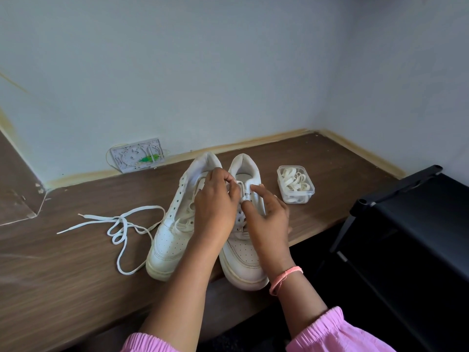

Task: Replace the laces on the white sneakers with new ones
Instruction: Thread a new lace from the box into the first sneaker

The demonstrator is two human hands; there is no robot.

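Two white sneakers stand side by side on the brown wooden table [63, 288], toes toward me. The left sneaker [170, 240] has bare eyelets and no lace. A loose white lace [121, 224] lies tangled to its left. My left hand [215, 201] pinches the lace at the top eyelets of the right sneaker [243, 265]. My right hand [266, 214] rests on that shoe's right eyelet row, index finger extended and thumb pressing near the lace. A clear plastic box [295, 184] of coiled white laces sits to the right of the shoes.
A white wall plate [138, 158] with a green part leans at the wall behind the shoes. A black rack [411, 224] stands to the right, beyond the table's edge. Walls close the table at the back and right.
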